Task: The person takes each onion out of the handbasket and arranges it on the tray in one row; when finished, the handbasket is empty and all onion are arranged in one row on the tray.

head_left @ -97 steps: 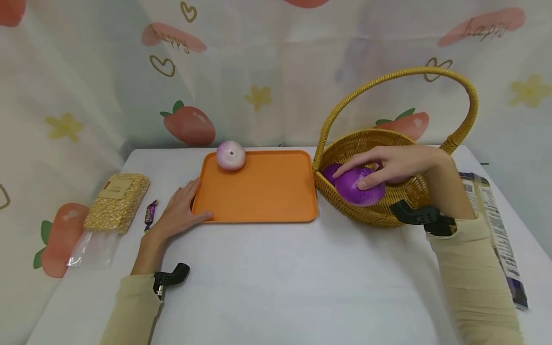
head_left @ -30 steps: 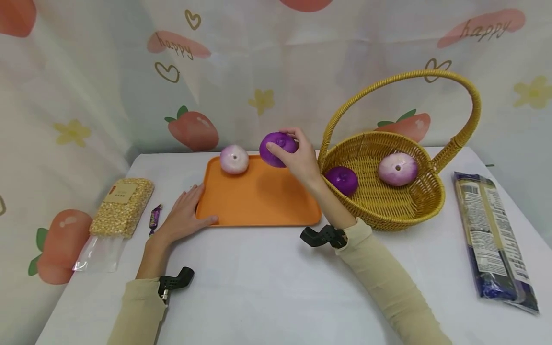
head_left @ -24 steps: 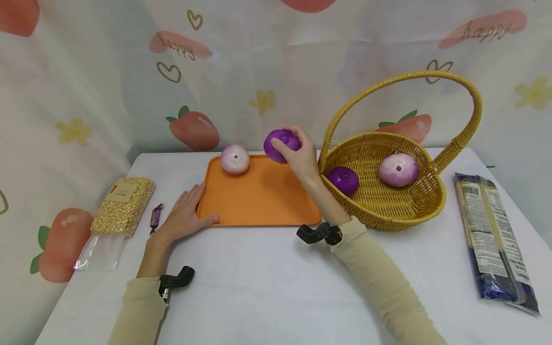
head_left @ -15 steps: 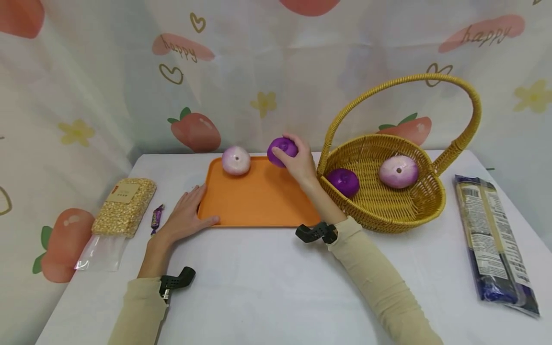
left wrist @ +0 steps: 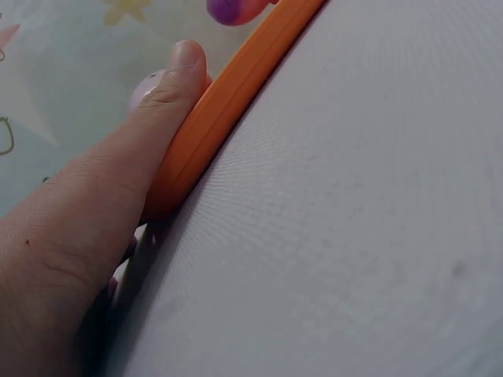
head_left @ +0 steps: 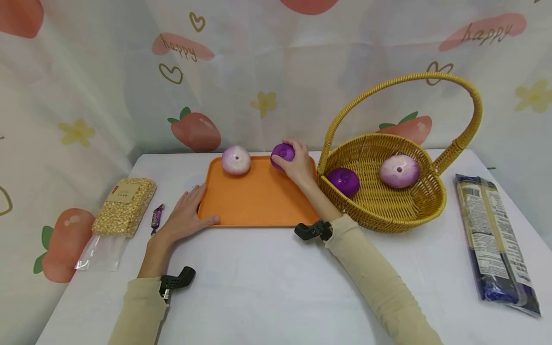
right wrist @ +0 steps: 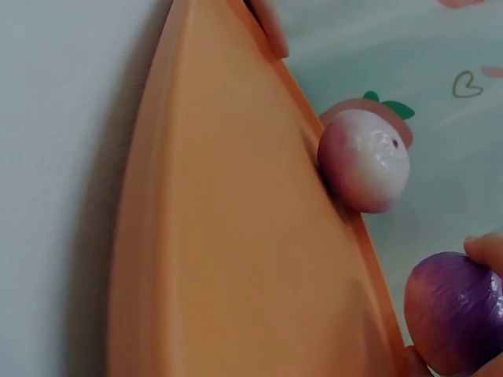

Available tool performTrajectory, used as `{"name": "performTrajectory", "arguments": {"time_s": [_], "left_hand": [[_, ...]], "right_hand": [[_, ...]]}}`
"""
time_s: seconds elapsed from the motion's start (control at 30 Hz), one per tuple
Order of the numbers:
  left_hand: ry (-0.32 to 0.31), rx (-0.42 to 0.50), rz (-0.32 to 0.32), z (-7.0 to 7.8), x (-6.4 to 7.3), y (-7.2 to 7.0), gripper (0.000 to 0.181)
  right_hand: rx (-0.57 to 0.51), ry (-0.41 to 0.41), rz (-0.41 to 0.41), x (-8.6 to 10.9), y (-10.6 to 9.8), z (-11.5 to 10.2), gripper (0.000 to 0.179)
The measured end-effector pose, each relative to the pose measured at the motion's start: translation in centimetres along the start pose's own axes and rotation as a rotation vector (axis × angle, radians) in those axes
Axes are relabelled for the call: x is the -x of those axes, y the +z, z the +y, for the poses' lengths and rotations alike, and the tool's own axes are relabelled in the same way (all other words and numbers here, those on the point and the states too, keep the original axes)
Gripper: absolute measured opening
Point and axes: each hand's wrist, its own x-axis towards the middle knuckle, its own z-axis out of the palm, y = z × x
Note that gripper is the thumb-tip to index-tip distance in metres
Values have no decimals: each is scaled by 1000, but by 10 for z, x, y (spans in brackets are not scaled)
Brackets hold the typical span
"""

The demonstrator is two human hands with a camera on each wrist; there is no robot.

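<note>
My right hand (head_left: 301, 166) grips a purple onion (head_left: 282, 152) over the back right of an orange tray (head_left: 254, 206). In the right wrist view that onion (right wrist: 452, 310) shows between thumb and fingers at the lower right corner. A pale pink-white onion (head_left: 236, 160) sits at the tray's back left corner. My left hand (head_left: 184, 216) rests against the tray's left end, fingers stretched along the side and thumb at the front corner. In the left wrist view the straight thumb (left wrist: 177, 82) lies along the orange rim (left wrist: 228, 94).
Right of the tray stands a wicker basket (head_left: 388, 211) with a tall handle, holding a dark purple onion (head_left: 343, 182) and a pale one (head_left: 399, 171). A flat printed packet (head_left: 491, 239) lies far right. Left are a bag of yellow grains (head_left: 124, 207) and a purple-wrapped candy (head_left: 157, 218).
My right hand took the purple onion out of the basket, carried it left over the tray, then lowered it toward the back right. The left hand stays at the tray's end.
</note>
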Motion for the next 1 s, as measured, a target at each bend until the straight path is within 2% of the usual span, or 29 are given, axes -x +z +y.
{"name": "performTrajectory", "arguments": {"time_s": [0.53, 1.0], "left_hand": [[0, 5, 0, 1, 2, 0, 107], [-5, 3, 0, 1, 1, 0, 107]], "right_hand": [[29, -16, -22, -6, 8, 5, 55], [39, 28, -24, -10, 9, 8, 54]]}}
